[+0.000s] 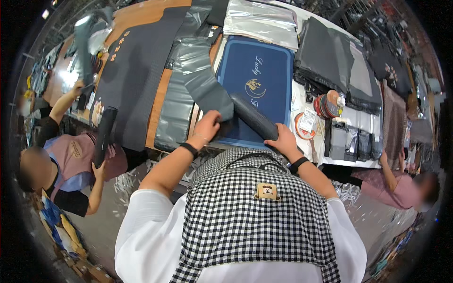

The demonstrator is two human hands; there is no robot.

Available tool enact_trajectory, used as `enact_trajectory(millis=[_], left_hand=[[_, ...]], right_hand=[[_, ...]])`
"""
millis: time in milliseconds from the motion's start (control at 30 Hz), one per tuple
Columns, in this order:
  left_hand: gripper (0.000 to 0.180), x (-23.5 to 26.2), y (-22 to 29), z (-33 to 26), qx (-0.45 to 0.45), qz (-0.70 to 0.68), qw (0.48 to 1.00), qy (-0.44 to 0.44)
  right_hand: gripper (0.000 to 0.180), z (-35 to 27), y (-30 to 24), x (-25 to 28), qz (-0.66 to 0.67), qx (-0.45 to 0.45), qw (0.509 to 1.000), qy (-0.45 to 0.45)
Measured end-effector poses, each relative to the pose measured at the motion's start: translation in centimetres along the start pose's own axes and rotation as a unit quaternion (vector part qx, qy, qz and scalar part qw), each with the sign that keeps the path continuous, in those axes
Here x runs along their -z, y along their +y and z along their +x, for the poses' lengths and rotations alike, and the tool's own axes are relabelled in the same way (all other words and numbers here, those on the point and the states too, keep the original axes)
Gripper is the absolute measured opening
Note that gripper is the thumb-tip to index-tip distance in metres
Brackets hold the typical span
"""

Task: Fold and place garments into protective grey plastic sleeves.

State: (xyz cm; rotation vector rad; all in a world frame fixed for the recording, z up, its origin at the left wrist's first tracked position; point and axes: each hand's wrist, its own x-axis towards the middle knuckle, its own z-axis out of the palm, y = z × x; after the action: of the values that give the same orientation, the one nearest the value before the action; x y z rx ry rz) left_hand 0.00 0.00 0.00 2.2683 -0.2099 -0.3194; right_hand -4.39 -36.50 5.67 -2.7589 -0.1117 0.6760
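Rolled black mat [255, 116] sits slantwise over the near part of a flat blue mat [271, 61], mid-table. L to R: a co-worker [85, 158] has another black roll [104, 134] in one hand & a shiny bag [84, 52] up high in the other; can't tell what's in it. Next, a big dark mat [134, 80], then a pile of flat bags [173, 113]. L hand [206, 126] looks to pinch the near edge of a grey bag [205, 89], fingers curled; bag looks flat, prob. nothing in it. Roll's far end is right by it. Best to hold the bag's mouth wide & keep the roll tight, so it won't snag. R hand [283, 140] wraps round the roll's near end. Farther right: dark bags [323, 52] in a stack, round tape rolls [325, 106], & small packs [349, 146] w/ dark stuff, too small to tell.
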Motion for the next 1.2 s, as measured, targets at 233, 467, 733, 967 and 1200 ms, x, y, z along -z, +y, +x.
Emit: enact_trajectory(millis=[233, 467, 733, 967, 1200], left_hand=[[0.014, -2.0, -1.5, 4.1, -0.006, 0.064, 0.994, -0.088], [0.016, 1.8, -2.7, 7.7, -0.008, -0.074, 0.989, -0.125], [0.032, 3.4, 4.6, 3.9, -0.381, 0.286, 0.872, 0.111], [0.029, 1.8, 1.0, 0.8, 0.216, 0.051, 0.972, 0.072], [0.031, -1.3, 4.3, -0.4, 0.028, 0.132, 0.985, -0.103]], right_hand=[[0.090, -6.4, -0.8, -0.8, 0.135, 0.032, 0.978, 0.154], [0.085, -6.1, -2.1, -2.1, -0.073, 0.043, 0.996, 0.002], [0.087, -2.3, -3.1, 1.9, 0.255, -0.007, 0.951, -0.175], [0.084, -1.3, -4.0, 1.4, 0.490, -0.032, 0.824, -0.281], [0.078, -0.7, -4.1, 0.6, 0.505, -0.009, 0.823, -0.260]])
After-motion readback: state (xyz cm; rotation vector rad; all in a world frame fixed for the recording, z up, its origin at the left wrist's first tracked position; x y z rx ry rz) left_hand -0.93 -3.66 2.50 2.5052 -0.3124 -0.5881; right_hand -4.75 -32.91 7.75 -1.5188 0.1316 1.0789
